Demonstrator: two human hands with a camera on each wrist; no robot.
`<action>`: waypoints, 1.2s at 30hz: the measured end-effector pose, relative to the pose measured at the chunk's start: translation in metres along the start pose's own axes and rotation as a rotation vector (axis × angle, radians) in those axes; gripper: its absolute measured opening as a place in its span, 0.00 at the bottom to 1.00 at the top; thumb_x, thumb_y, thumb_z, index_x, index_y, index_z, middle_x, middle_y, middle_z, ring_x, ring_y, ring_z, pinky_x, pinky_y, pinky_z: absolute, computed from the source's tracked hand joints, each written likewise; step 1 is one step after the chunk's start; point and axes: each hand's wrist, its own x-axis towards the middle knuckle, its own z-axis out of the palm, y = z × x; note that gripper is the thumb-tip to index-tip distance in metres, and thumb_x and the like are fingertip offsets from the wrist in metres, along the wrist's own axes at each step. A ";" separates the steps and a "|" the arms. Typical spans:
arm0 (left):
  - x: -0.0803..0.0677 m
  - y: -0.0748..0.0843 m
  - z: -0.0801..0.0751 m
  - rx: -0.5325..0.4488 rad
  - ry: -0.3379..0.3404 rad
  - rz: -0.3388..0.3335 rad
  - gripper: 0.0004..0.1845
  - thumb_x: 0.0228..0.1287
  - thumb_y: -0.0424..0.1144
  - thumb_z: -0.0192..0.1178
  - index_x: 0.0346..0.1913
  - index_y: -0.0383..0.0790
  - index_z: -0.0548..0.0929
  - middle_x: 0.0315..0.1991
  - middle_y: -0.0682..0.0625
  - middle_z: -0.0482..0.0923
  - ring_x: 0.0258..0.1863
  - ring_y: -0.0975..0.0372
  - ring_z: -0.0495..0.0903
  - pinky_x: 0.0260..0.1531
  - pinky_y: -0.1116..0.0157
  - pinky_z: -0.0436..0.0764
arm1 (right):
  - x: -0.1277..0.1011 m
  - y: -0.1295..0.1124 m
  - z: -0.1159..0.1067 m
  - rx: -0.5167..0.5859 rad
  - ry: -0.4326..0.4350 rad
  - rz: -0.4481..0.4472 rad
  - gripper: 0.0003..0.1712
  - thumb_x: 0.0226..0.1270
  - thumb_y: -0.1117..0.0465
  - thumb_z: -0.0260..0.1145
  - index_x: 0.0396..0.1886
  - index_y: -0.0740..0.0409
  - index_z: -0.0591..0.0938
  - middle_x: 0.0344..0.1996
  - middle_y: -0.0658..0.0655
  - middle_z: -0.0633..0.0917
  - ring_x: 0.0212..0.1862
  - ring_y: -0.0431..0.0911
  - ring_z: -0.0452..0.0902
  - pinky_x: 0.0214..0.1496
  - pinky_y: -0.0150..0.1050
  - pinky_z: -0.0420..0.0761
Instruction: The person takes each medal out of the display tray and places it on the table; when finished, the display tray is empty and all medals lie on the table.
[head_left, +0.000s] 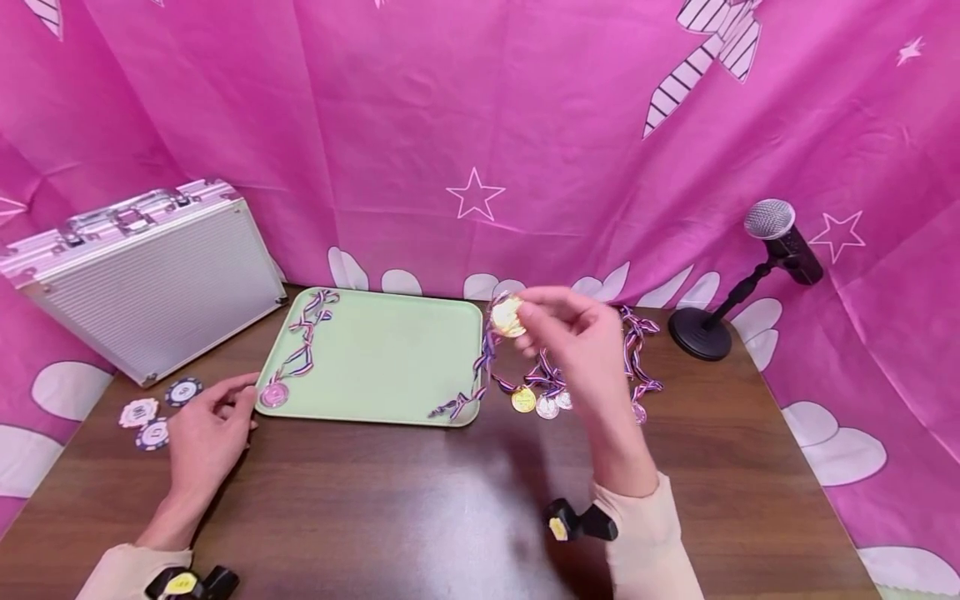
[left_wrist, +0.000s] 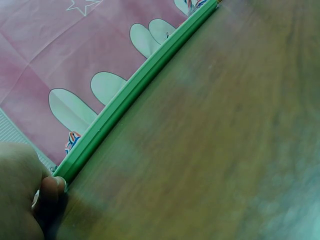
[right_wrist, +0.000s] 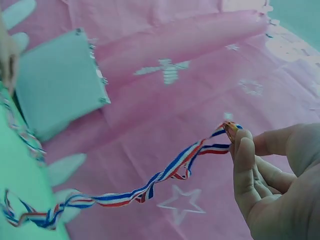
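My right hand [head_left: 581, 342] pinches a gold medal [head_left: 507, 316] between thumb and fingers, raised near the right edge of the green tray [head_left: 390, 358]. From that medal a red, white and blue ribbon [right_wrist: 170, 172] trails down, its far end lying in the tray's front right corner. At the front left corner, my left hand [head_left: 210, 429] grips the tray's edge; some of its fingers are hidden. Inside the tray along the left side lies a pinkish medal [head_left: 273, 394] with its ribbon [head_left: 306, 333] stretched toward the back.
Right of the tray lie more medals, including a gold one [head_left: 523, 400] and a silver one [head_left: 547, 406], with tangled ribbons [head_left: 636, 337]. A silver case [head_left: 157, 283] stands at the back left, poker chips [head_left: 152, 433] before it. A microphone on a stand [head_left: 701, 332] is back right.
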 end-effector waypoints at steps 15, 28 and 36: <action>0.001 -0.002 0.000 -0.003 -0.025 0.008 0.19 0.84 0.44 0.60 0.65 0.38 0.90 0.32 0.46 0.87 0.16 0.68 0.80 0.14 0.67 0.73 | 0.060 0.022 -0.032 0.150 0.293 -0.122 0.08 0.76 0.77 0.69 0.45 0.63 0.90 0.30 0.54 0.90 0.25 0.41 0.87 0.33 0.32 0.88; 0.001 -0.001 0.000 0.003 0.000 0.009 0.18 0.83 0.44 0.61 0.64 0.38 0.91 0.32 0.46 0.88 0.15 0.71 0.78 0.13 0.69 0.72 | 0.004 0.101 -0.047 -0.021 0.257 0.192 0.12 0.73 0.79 0.68 0.53 0.78 0.84 0.28 0.53 0.89 0.24 0.39 0.87 0.33 0.33 0.90; 0.001 0.000 0.000 0.004 0.001 0.010 0.18 0.83 0.44 0.62 0.64 0.39 0.91 0.34 0.43 0.89 0.15 0.71 0.79 0.14 0.69 0.73 | -0.031 0.129 -0.040 -0.092 0.175 0.268 0.09 0.71 0.78 0.70 0.49 0.78 0.86 0.29 0.58 0.88 0.25 0.41 0.87 0.31 0.33 0.89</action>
